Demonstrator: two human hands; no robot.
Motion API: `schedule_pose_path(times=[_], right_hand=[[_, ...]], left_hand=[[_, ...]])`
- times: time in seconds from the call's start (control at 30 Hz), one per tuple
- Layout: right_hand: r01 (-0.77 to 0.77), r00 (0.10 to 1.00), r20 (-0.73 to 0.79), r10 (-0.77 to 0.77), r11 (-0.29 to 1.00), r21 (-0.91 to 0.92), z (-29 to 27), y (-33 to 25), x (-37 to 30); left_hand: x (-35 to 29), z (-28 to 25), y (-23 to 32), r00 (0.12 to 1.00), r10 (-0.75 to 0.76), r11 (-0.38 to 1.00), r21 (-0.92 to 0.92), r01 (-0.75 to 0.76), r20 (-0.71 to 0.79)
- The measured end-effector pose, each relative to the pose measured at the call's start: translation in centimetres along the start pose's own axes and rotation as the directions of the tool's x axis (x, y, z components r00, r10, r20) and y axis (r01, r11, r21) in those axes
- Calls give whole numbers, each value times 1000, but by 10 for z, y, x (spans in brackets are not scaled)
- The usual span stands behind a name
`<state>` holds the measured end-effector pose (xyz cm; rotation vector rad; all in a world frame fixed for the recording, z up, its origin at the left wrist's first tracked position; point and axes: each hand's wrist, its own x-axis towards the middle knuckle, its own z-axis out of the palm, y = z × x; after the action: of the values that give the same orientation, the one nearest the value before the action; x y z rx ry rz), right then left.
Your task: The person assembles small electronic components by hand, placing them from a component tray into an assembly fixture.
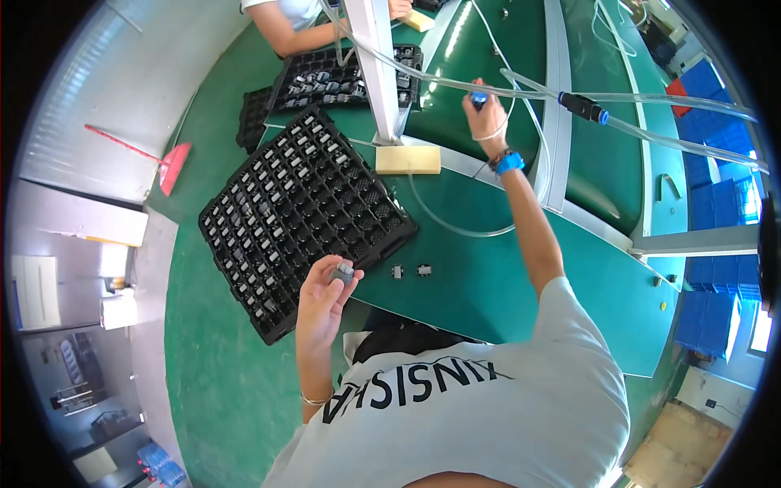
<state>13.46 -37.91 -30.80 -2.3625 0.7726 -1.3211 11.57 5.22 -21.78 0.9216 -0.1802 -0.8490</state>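
My left hand (pixel 323 297) is raised at the near edge of the black tray, its fingers pinching a small grey part (pixel 342 275). Further off to the right, my right hand (pixel 486 116) reaches over the green conveyor belt (pixel 443 122), fingers closed around a small blue object (pixel 478 98) whose kind I cannot make out. The black compartmented tray (pixel 358 215) tilts across the table corner; small metallic parts fill many cells on its left and far sides, while its right cells hold none. Two small metal parts (pixel 411 272) lie on the green table (pixel 480 285) right of my left hand.
A yellow block (pixel 407 160) sits at the foot of a white post (pixel 373 73). Clear tubes (pixel 480 84) with a black connector (pixel 582 106) cross above the belt. A person (pixel 293 28) works beyond a second black tray (pixel 325 80). A red dustpan (pixel 173 167) stands left.
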Motion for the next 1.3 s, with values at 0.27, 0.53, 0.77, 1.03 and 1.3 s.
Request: schedule_pose_path(times=[0.27,0.53,0.77,1.03,1.3], right_hand=[[-137,989,39,145,978,-158,-2,28,21],[-68,991,129,46,983,172,-38,-35,4],[-881,398,907,-135,-331,338,-105,-193,-58],[-919,340,933,-117,-253,303,-129,-219,-82],[-958,281,952,-125,-89,271,-134,-216,-88]], left_hand=[[0,3,-4,997,73,991,106,-76,31],[9,17,4,989,100,995,-13,-99,114],[23,44,1,912,406,889,202,-410,64],[30,61,-4,878,456,843,243,-479,148],[28,61,-16,859,490,811,283,-512,147]])
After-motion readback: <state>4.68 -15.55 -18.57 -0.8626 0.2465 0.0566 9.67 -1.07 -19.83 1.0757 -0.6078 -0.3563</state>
